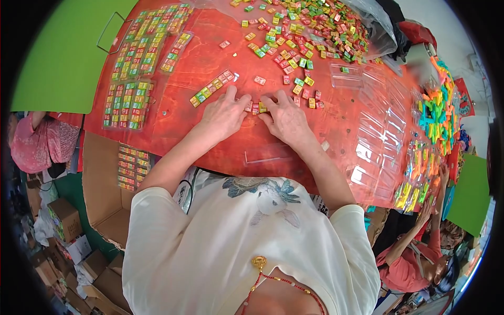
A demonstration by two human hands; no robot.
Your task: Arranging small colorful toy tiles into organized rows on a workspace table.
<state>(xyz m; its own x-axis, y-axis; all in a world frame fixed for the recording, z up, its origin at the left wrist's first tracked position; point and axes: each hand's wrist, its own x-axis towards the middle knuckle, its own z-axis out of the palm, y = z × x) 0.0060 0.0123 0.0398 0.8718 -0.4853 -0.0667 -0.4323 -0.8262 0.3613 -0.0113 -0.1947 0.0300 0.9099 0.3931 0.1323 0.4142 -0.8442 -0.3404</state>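
Both hands, left (224,116) and right (286,119), pinched short candy row (255,108) on red surface (173,126). Left of row: filled trays (128,104) done. Beyond row: loose pile (304,29) left, empty trays (375,131) unfilled.

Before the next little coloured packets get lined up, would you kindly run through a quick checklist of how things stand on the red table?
1. Both hands on the work: left hand and right hand rest on the red table, fingertips on a short row of small packets. Ok.
2. Row straight and complete: fingers cover part of it. Cannot tell.
3. Supply at hand: loose pile of packets lies beyond the hands. Ok.
4. Finished row undisturbed beside the left hand. Ok.
5. Empty clear tray ready near the table's front edge. Ok.
6. Filled trays set aside on the left. Ok.
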